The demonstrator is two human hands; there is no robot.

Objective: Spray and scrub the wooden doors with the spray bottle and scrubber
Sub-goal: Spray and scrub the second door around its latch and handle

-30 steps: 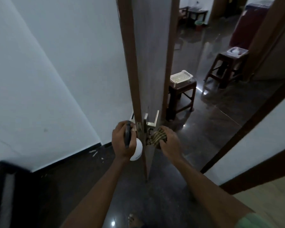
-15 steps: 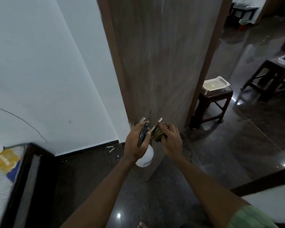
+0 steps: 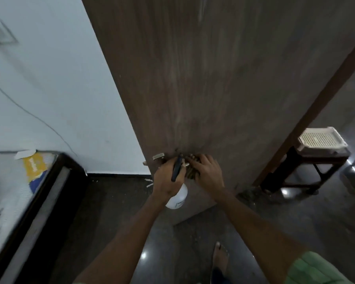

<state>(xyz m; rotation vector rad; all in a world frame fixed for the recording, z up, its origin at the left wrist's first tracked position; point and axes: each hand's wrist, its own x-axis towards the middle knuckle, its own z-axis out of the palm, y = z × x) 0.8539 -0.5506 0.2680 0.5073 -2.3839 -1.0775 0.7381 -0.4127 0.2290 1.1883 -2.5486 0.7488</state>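
The brown wooden door (image 3: 223,83) fills the upper middle of the head view, its broad face turned toward me. My left hand (image 3: 167,179) grips a white spray bottle (image 3: 177,198) by its dark trigger head, the round body hanging below the fist. My right hand (image 3: 207,173) presses a dark striped scrubber (image 3: 192,174) flat against the door beside the metal handle (image 3: 159,156). The two hands almost touch. Most of the scrubber is hidden under my fingers.
A white wall (image 3: 49,89) stands left of the door. A dark-framed bed (image 3: 29,201) with a mattress lies at lower left. Behind the door on the right stands a wooden stool (image 3: 307,167) with a white perforated tray (image 3: 322,140). My bare foot (image 3: 219,257) is on the glossy dark floor.
The door has swung from edge-on to face-on and now fills the view. Both hands stayed at the handle; my right hand moved the scrubber onto the door face.
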